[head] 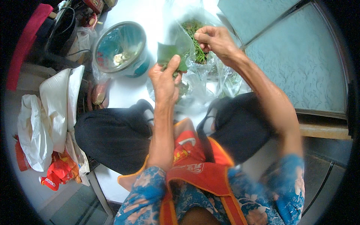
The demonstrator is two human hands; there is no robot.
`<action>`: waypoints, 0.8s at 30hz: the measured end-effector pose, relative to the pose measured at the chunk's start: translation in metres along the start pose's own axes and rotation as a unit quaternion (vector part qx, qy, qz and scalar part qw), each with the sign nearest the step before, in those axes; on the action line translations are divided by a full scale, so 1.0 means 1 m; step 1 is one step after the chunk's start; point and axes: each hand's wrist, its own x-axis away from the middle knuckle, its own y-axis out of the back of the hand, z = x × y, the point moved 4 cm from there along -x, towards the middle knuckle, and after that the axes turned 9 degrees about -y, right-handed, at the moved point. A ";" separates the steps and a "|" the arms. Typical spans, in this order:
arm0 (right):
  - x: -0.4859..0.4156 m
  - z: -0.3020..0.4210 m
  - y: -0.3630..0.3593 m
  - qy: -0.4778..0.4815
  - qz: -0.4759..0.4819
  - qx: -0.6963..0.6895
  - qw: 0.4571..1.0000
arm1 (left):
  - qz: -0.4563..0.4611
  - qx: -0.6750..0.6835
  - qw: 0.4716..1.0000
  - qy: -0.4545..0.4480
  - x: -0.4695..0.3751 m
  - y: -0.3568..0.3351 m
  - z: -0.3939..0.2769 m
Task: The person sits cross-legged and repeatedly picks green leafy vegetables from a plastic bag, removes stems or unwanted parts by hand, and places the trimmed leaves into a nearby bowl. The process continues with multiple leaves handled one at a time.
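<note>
My left hand (167,77) grips a small bunch of green leaves (171,54), with the thumb pressed over them. The leaf tips look blurred. To the right, my right hand (218,42) has its thumb and forefinger brought together; whether anything thin is between them cannot be made out. Just below it, thin green stems (198,52) lie in a clear plastic bag (206,73). Part of that bag lies behind my left hand, with more greens showing dimly through it.
A teal bucket (140,67) with a clear liner stands at left, pale scraps (122,57) inside. Sweet potatoes (99,94) lie near my knee. White sacks (54,109) hang at far left. Frosted glass panels (298,62) border the right side.
</note>
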 end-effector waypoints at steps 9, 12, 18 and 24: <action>0.026 -0.019 -0.044 -0.095 0.162 -0.110 0.976 | -0.063 0.046 0.997 0.028 -0.007 0.012 0.007; 0.029 -0.019 -0.052 -0.045 0.150 -0.057 0.986 | -0.071 0.048 0.996 0.015 -0.006 0.010 0.006; 0.024 -0.021 -0.046 -0.064 0.146 -0.104 0.982 | -0.068 0.092 0.992 0.045 -0.007 0.011 0.008; 0.022 -0.020 -0.042 -0.043 0.105 -0.068 0.991 | -0.056 0.034 0.998 0.019 -0.006 0.007 0.004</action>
